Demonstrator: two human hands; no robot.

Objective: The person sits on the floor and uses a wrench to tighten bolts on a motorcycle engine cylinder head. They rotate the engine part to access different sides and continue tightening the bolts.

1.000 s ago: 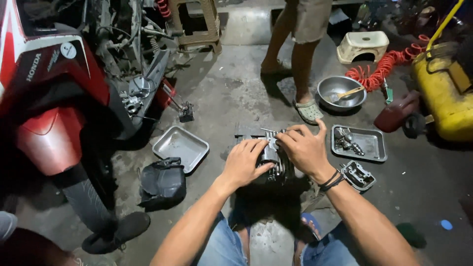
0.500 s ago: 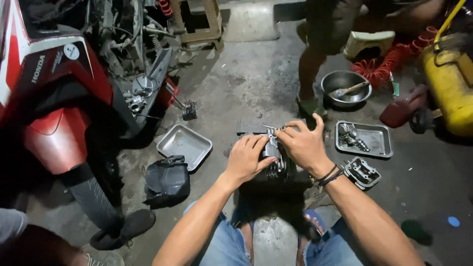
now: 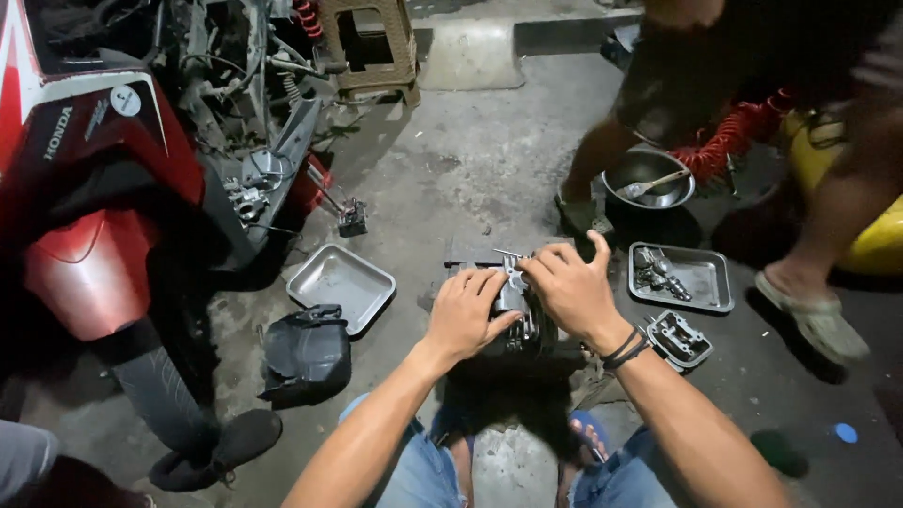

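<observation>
- The left hand (image 3: 466, 315) lies on top of a dark metal engine part (image 3: 513, 315) that sits on the concrete floor (image 3: 451, 179) between the person's knees; its fingers are curled over the part's near-left side, gripping it.
- The right hand (image 3: 569, 292) rests on the same part from the right, fingertips pinched together at its upper edge, thumb raised; what sits between those fingertips is too small to tell. Dark bands circle that wrist.
- The 2 hands nearly touch over the part (most of it is hidden beneath them).
- Just right of the right wrist lies a small grey metal cover (image 3: 677, 339) with openings in it.
- Beyond it, a rectangular steel tray (image 3: 710, 282) holds several small metal pieces.
- To the left of the hands a second steel tray (image 3: 340, 282) lies on the floor, and a black plastic housing (image 3: 306, 353) stands near its lower corner.
- A round metal bowl (image 3: 649, 179) with a utensil in it stands further back, beside a coiled red hose (image 3: 738, 136).
- A red motorcycle (image 3: 94, 207), its panels partly stripped and frame exposed, fills the left side.
- Another person's legs in sandals (image 3: 809, 301) stand at the upper right, close to the tray of pieces; a yellow tank (image 3: 879, 240) lies behind them.
- A brown plastic stool (image 3: 367, 47) stands at the top.
</observation>
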